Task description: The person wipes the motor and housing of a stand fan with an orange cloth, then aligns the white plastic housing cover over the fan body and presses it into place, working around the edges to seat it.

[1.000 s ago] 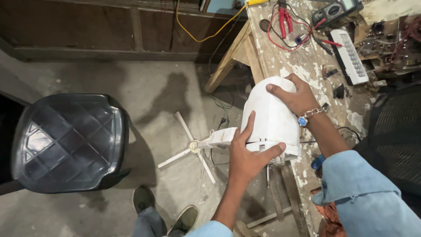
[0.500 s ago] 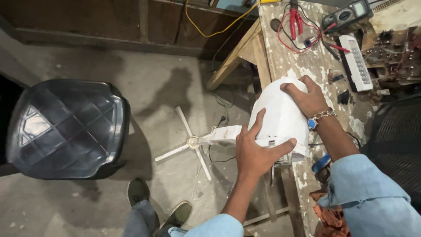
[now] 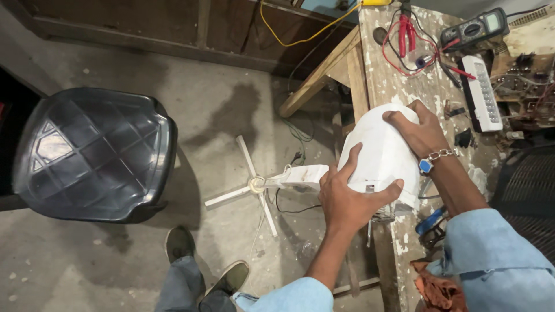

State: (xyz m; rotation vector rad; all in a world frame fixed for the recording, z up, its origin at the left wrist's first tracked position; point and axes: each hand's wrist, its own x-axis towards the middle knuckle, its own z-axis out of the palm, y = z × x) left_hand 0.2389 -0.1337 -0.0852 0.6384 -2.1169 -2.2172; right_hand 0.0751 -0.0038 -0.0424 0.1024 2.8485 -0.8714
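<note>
White plastic, rounded and smooth: the fan housing (image 3: 381, 156) sits at the near-left edge of the worktop (image 3: 399, 86), partly overhanging the floor (image 3: 231, 115). Both hands are grasping it. The left hand (image 3: 350, 199) is spread over its near, lower side, thumb and fingers wrapped around the curve; the right hand (image 3: 419, 130), with a bracelet at the wrist, clamps the far top.

The housing's long axis runs roughly from the far end of the worktop toward the person, tilted a little, with its domed end pointing away and its open, lower end toward the near edge. A white stem (image 3: 300, 176) juts from it leftward, off the edge, ending in a small hub with thin white blades (image 3: 254, 185) hanging over the floor.

The risk, as I judge it, lies in that overhang: the shell is slick, much of its weight sits beyond the edge, and a slipping palm could let it tip off. The thin blades would likely strike first. A dark chair (image 3: 95, 153) stands well apart to the left; a multimeter (image 3: 474, 29) with red leads (image 3: 404, 34) lies at the far end.
</note>
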